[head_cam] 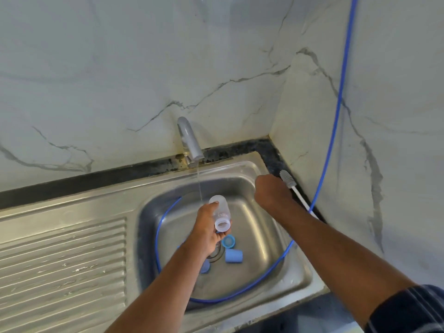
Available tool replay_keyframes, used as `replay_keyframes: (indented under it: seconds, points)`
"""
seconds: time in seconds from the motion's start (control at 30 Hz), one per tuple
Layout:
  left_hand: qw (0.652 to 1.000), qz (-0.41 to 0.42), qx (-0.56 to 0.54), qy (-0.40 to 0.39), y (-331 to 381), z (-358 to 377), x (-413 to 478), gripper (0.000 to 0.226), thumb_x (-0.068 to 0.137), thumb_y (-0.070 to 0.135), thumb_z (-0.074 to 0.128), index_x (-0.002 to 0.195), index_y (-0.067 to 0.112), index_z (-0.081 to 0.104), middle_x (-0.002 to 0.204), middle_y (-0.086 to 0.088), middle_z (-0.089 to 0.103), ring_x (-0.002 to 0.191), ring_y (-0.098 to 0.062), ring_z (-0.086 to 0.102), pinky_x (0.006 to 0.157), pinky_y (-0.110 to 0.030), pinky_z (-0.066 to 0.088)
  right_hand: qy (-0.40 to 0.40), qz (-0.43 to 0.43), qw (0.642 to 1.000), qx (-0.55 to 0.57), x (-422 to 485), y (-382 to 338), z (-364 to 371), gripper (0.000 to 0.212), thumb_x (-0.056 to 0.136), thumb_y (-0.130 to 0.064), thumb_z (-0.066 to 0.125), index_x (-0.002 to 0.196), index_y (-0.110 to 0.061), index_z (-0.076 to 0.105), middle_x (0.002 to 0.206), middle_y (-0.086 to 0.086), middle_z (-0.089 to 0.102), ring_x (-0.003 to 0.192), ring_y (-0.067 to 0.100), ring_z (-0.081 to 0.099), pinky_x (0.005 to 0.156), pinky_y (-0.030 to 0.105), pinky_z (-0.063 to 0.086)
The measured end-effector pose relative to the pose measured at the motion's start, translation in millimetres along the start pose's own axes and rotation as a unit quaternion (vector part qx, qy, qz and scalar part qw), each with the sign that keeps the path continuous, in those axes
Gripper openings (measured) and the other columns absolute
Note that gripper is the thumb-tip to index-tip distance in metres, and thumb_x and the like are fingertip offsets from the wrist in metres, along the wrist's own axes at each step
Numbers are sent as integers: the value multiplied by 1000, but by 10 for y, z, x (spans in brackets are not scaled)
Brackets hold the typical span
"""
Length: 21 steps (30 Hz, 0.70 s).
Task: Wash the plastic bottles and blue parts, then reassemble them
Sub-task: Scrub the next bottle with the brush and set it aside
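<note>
No legible text, label, brand, number or sign is recorded in this view. The clear plastic bottle (221, 216) held in the left hand (206, 227) shows no readable marking, and any embossing is too small to tell. The blue parts (233, 255), the tap (189, 140) and the steel sink (298, 272) present plain surfaces.

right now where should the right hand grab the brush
Grip the brush by its white handle, near the bristles, coming from the sink side: it lies flat along the wall, bristle head pointing to the corner.
</note>
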<state>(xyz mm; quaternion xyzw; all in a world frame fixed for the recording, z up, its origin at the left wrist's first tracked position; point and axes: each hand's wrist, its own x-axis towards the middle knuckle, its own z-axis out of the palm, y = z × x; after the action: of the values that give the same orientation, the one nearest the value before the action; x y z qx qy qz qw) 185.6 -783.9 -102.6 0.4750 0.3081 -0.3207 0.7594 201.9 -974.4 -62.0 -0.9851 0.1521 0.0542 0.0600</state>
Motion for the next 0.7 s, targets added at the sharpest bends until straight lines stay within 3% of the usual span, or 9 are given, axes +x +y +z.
replay_keyframes:
  seconds: [0.1, 0.17, 0.27, 0.33, 0.43, 0.5, 0.6, 0.7]
  points:
    - [999, 28, 24, 23, 197, -98, 85, 31, 96, 37, 59, 123, 22, 59, 105, -10, 64, 84, -25, 63, 63, -32, 52, -61, -21, 992, 113, 82, -385, 80, 17, 101, -23, 54, 92, -13, 64, 98, 10, 66, 99, 30, 65, 76, 29, 42]
    - [999, 45, 28, 10, 342, -124, 156, 35, 97, 35, 55, 126, 16, 60, 101, -11, 64, 77, -23, 61, 59, -30, 51, -116, -26, 962, 247, 160, -612, 179, 21, 101, -27, 56, 83, -16, 60, 89, 7, 63, 90, 27, 63, 74, 28, 39]
    - [994, 87, 60, -19, 519, -143, 230, 33, 98, 38, 52, 116, 14, 65, 101, -12, 68, 79, -22, 63, 64, -30, 50, -214, 30, 847, 486, 245, -900, 278, 28, 99, -36, 59, 121, -19, 63, 109, 3, 70, 96, 23, 69, 81, 35, 57]
    - [991, 108, 82, -17, 615, -129, 243, 32, 96, 37, 57, 114, 14, 70, 97, -10, 73, 82, -22, 66, 66, -30, 49, -236, 53, 792, 561, 288, -1021, 319, 35, 95, -40, 64, 126, -26, 61, 116, 5, 71, 100, 23, 72, 85, 44, 62]
    - [986, 132, 102, 20, 683, -122, 291, 28, 98, 39, 59, 108, 16, 72, 84, -6, 72, 70, -18, 66, 60, -25, 48, -191, 80, 794, 572, 327, -1171, 372, 27, 92, -37, 68, 115, -25, 61, 108, 6, 71, 95, 25, 72, 81, 46, 63]
    - [984, 146, 103, 13, 675, -160, 337, 32, 101, 41, 57, 109, 14, 71, 81, -6, 66, 58, -12, 60, 51, -19, 43, -139, 82, 837, 523, 357, -1270, 392, 26, 94, -40, 65, 113, -23, 60, 103, 3, 69, 93, 23, 69, 83, 42, 61]
    - [981, 177, 74, 27, 645, -224, 379, 28, 105, 31, 51, 119, 16, 70, 89, 1, 72, 74, -13, 65, 62, -26, 48, -68, 62, 868, 488, 359, -1384, 365, 28, 94, -45, 65, 101, -19, 61, 91, -1, 68, 86, 19, 67, 79, 34, 57]
    - [981, 178, 36, 61, 663, -192, 363, 23, 105, 27, 47, 106, 23, 70, 89, -4, 74, 81, -21, 69, 65, -29, 52, -54, 29, 864, 500, 299, -1420, 318, 26, 92, -42, 69, 86, -20, 57, 80, -4, 65, 76, 13, 64, 68, 28, 53]
